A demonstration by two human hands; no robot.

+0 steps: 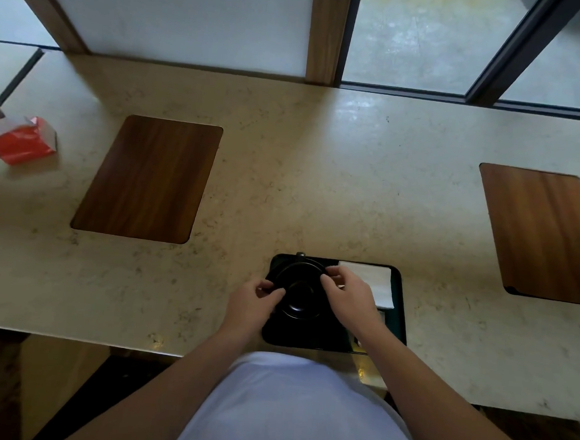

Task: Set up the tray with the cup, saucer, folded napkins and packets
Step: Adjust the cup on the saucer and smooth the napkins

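Both hands on the saucer (299,291), at the left half of the black tray (308,338). Tray sits at the near edge of the tabletop (284,185), straight ahead of me.

Left hand (250,301): fingers (278,293) curled shut, pinching the saucer's left rim. Right hand (347,292): fingers (327,279) pinching the right rim near the far side. So the saucer lies between my 2 hands, neither nearer than the other. Round piece, no long axis; the tray's long axis runs left to right.

A small dark knob (300,254) pokes up past the saucer's far rim, possibly a handle; too dark to tell. I cannot make out the cup against the black.

Folded napkin (373,282), white, lies in the tray's far right corner, just beside my right hand. Something pale shows under my right wrist, maybe packets; hidden, no count.

Count: 1 tray, 1 saucer, 1 napkin stack visible, 2 wooden boards (147,179) on the tabletop, 1 red packet (24,144) far left.

My guess: seating the saucer square on the tray.
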